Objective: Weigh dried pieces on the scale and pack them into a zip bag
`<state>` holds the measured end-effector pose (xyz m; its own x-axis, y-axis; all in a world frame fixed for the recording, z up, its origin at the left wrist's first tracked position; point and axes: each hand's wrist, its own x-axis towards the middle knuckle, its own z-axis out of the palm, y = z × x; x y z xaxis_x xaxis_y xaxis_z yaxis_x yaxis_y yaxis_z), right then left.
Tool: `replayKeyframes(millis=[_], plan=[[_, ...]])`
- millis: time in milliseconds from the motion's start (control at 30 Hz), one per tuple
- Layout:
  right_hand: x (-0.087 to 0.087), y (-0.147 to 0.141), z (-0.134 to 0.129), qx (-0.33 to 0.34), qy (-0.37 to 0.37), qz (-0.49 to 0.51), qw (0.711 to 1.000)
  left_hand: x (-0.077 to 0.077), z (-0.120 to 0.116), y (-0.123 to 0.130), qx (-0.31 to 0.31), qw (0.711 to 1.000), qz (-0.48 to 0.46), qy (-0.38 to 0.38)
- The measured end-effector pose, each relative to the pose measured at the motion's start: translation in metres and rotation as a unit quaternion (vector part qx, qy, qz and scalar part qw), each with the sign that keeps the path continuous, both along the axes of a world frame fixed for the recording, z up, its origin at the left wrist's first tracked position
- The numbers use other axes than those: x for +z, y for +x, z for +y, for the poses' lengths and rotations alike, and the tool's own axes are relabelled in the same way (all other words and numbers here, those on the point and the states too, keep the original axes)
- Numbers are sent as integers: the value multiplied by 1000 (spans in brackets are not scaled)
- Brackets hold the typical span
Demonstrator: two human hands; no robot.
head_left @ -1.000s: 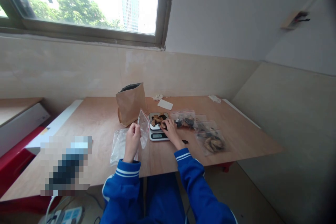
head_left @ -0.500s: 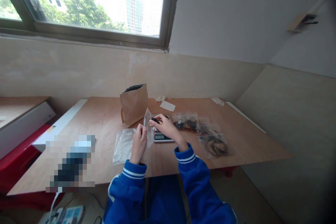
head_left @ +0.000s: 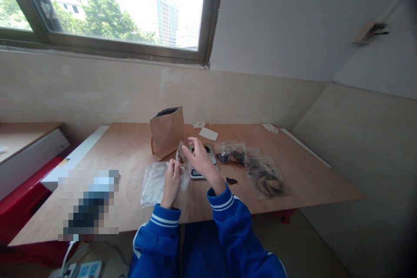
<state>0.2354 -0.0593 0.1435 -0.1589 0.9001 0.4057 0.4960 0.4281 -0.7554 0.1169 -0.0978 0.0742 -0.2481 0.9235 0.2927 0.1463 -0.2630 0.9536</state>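
My left hand (head_left: pixel 172 180) is closed on the upper edge of a clear plastic bag (head_left: pixel 185 178), holding it upright over the table. Something brownish shows inside this bag, partly hidden by my fingers. My right hand (head_left: pixel 200 161) is open beside the bag's mouth, thumb and fingers apart. Beneath and behind it is a white digital scale (head_left: pixel 211 155), partly covered by the hand, with dark dried pieces (head_left: pixel 207 150) on its plate. One dark dried piece (head_left: pixel 231 180) lies on the table near my right wrist. Flat clear plastic bags (head_left: pixel 153 186) lie by my left hand.
An upright brown paper bag (head_left: pixel 167 132), open at the top, stands behind my left hand. Filled zip bags (head_left: pixel 269 183) of dried brown pieces lie on the right. A white card (head_left: pixel 208 134) and crumpled white scraps (head_left: pixel 270 128) are at the back. A blurred-out object (head_left: pixel 91 204) lies left.
My right hand has let go of the dark dried pieces and opened, shifting slightly left at the bag's mouth. A dark piece now shows on the table near my right wrist.
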Motion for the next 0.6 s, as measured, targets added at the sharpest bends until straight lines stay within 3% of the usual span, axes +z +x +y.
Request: replayKeyframes(millis=[133,267,367,600], plan=[[-27,19,25,-47,91,-58,993,-1,1,-7,23,999,-37,-16],[-79,29,53,-65,56,-229,970,1,0,-9,18,998,-53,-20],[-104,28,64,-59,43,-306,949,4,-2,-9,24,998,-49,-17],[-107,31,70,-59,69,-314,945,5,-3,-10,26,999,-42,-14]])
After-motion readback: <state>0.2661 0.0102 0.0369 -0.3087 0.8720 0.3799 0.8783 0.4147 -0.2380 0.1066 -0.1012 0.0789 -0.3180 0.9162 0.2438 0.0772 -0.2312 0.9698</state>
